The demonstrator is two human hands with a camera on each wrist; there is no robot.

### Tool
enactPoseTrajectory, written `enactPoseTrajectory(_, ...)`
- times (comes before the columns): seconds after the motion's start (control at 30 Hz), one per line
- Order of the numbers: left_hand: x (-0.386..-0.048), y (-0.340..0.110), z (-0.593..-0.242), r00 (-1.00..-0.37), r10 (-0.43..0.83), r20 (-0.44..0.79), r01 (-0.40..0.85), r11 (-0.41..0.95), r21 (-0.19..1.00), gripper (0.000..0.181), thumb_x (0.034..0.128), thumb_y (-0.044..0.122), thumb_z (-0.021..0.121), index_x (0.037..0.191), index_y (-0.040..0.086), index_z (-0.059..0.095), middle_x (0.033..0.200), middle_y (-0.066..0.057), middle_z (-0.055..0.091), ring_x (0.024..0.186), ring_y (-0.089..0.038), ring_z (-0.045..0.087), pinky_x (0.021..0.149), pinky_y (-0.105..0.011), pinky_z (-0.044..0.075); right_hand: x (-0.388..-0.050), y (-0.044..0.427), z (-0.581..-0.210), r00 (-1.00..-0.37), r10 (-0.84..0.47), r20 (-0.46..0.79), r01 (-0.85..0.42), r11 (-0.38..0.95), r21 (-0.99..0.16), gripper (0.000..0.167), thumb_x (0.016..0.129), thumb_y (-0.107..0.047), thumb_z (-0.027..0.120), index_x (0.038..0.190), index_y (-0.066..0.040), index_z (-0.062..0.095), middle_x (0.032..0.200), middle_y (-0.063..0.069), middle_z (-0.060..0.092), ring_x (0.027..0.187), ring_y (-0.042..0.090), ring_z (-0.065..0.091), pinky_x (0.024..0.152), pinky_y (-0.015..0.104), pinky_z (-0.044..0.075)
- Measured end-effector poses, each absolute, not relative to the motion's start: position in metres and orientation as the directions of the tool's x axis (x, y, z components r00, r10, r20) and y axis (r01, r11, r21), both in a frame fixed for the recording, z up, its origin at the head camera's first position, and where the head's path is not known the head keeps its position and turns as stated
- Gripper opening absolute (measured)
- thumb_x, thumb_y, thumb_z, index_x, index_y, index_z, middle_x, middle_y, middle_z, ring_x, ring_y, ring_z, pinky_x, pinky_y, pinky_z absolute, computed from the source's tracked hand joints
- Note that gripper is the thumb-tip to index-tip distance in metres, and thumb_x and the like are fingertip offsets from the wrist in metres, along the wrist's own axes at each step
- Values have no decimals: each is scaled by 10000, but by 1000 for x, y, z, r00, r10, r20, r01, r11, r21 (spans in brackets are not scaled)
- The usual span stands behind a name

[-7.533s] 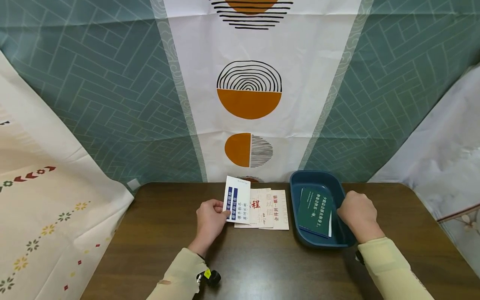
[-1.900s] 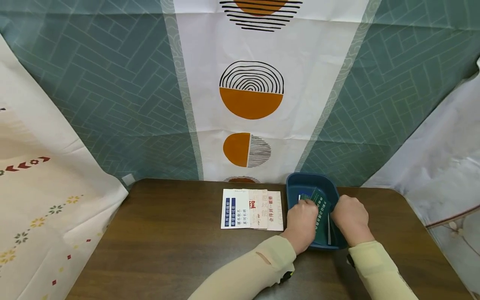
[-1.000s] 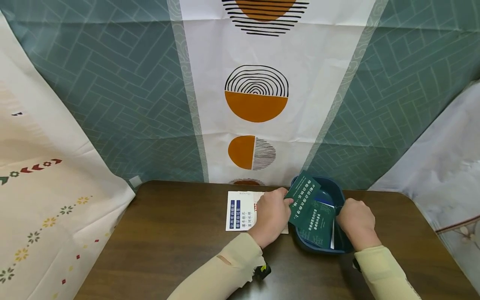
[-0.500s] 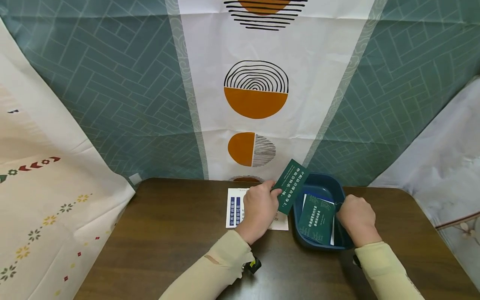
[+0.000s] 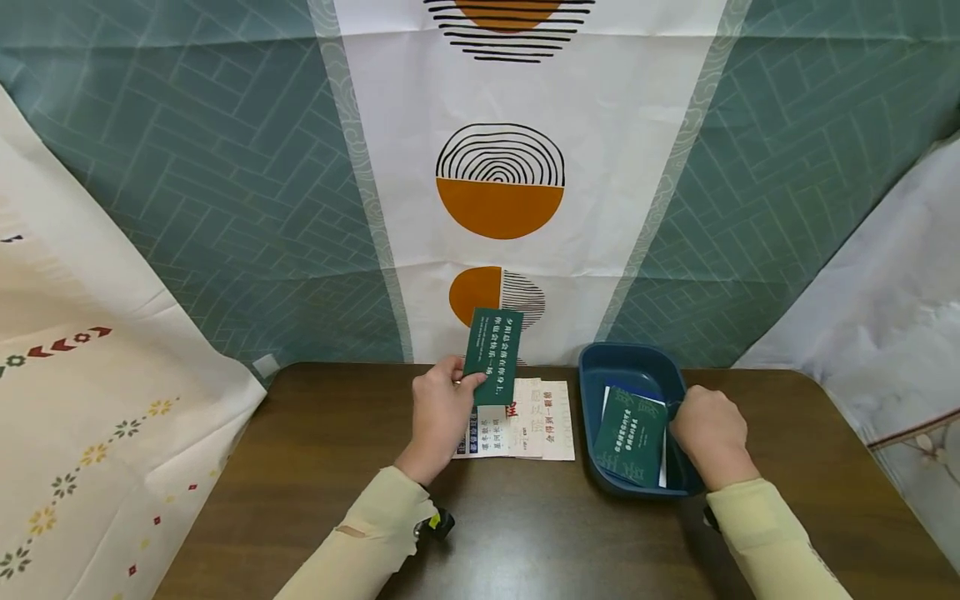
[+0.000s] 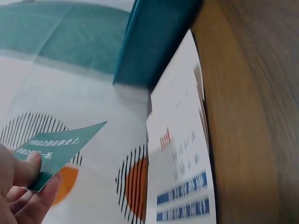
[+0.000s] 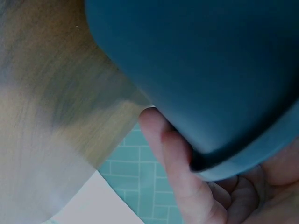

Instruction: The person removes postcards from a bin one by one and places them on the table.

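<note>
My left hand (image 5: 441,412) pinches a dark green card (image 5: 495,350) with white writing between thumb and fingers. In the head view the card is above a row of overlapping pale cards (image 5: 557,421) on the table, covering part of the leftmost one. The left wrist view shows the green card (image 6: 60,149) held in the air, apart from the pale cards (image 6: 180,140). My right hand (image 5: 712,437) grips the right rim of a dark blue plastic basket (image 5: 588,400); its fingers (image 7: 175,163) curl under the rim. Inside the basket lie another green card (image 5: 632,437) and a few cards beneath it.
The brown wooden table (image 5: 330,500) ends at a back edge against a hanging cloth (image 5: 315,250) with green and white panels. Patterned white cloth (image 5: 97,417) hangs at the left, and pale cloth (image 5: 900,333) at the right.
My left hand reached into the basket, lifted out the green card and carried it left over the pale cards. A different green card now shows on top inside. The right hand stays on the rim.
</note>
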State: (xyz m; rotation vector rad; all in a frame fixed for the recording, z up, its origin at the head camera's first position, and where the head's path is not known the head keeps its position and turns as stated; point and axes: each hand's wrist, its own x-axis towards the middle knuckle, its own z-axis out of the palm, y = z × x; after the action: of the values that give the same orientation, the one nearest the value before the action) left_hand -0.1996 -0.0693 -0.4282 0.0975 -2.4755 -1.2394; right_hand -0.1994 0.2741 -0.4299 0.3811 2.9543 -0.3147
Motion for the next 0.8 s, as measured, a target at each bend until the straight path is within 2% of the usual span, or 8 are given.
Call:
enactPoseTrajectory(0.27,-198,-103,-439,-916,-299,267,40,594,803,287,760,206,774,973,40,679,780,-53,653,673,-162,638,632,-341,566,-199,273,-428,-953,240,-185,275,943,-190,303,822,-115,583,985,140,579,818,284,605,580,290,536,483,446,507)
enactPoseTrajectory(0.8,-184,-125,-468,-943,-331,35,-168,566,807,303,730,179,802,942,8,669,736,-76,621,654,-166,576,571,-259,538,-198,273,-428,-953,236,-188,273,941,-200,292,830,-111,576,974,143,580,806,283,603,569,287,539,472,435,508)
